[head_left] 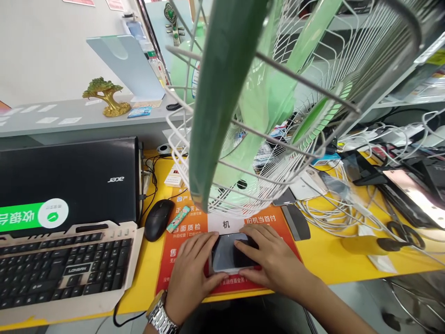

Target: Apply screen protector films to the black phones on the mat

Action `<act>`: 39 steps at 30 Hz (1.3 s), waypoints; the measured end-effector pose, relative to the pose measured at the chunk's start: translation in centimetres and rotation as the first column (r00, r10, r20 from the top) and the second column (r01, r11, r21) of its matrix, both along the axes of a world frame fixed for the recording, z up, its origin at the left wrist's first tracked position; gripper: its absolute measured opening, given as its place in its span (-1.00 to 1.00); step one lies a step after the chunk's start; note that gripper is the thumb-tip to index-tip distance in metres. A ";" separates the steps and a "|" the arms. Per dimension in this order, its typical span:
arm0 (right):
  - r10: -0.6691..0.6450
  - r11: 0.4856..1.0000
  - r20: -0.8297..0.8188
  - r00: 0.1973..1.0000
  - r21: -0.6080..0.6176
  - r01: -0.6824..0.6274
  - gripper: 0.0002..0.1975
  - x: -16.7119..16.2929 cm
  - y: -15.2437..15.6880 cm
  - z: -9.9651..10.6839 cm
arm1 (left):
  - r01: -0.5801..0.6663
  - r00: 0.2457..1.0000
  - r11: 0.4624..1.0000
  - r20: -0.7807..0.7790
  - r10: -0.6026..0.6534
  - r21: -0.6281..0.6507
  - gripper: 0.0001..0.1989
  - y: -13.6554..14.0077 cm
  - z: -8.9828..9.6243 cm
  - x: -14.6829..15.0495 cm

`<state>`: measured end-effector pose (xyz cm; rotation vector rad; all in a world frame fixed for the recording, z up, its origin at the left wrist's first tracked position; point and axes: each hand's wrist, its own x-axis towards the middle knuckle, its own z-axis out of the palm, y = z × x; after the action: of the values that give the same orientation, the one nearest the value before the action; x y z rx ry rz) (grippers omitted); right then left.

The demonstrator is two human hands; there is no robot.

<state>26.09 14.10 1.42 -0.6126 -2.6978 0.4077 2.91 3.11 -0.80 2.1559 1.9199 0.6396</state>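
Observation:
A smartphone [225,253] with a dark, reflective screen lies sideways on a red and orange printed mat [167,273]. My left hand [193,266] grips its left end, fingers along the far edge and thumb at the near edge. A metal-band wristwatch [162,315] sits on that wrist. My right hand [273,257] wraps the phone's right end, and one of its fingers lies over the screen. The fingers cover both ends of the phone, so its outline is partly hidden.
A green fan with a white wire cage [222,106] looms close above the mat. To the left are a mouse [159,220], a keyboard [69,273] and an Acer laptop [69,181]. At right lie coiled white cables [323,222], a yellow-handled tool [359,245], scissors [405,232] and several phones.

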 end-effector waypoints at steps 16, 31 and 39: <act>-0.032 0.998 -0.017 0.999 -0.061 0.031 -0.53 0.9 0.1 -1.7 | -0.007 0.999 0.989 0.045 0.014 -0.149 -0.17 0.6 1.2 0.2; -0.030 0.982 -0.035 0.999 -0.188 0.023 -0.53 0.1 -0.1 -1.2 | -0.006 1.000 0.989 0.013 0.008 -0.146 -0.19 0.4 1.4 0.2; -0.031 0.977 0.002 1.000 -0.210 0.031 -0.54 0.0 -0.1 -0.8 | 0.011 1.000 0.986 0.020 -0.008 -0.165 -0.22 0.5 1.3 0.1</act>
<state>26.14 14.01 0.63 -0.7109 -2.6601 0.6912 3.03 3.60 0.51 2.0488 1.8798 0.4796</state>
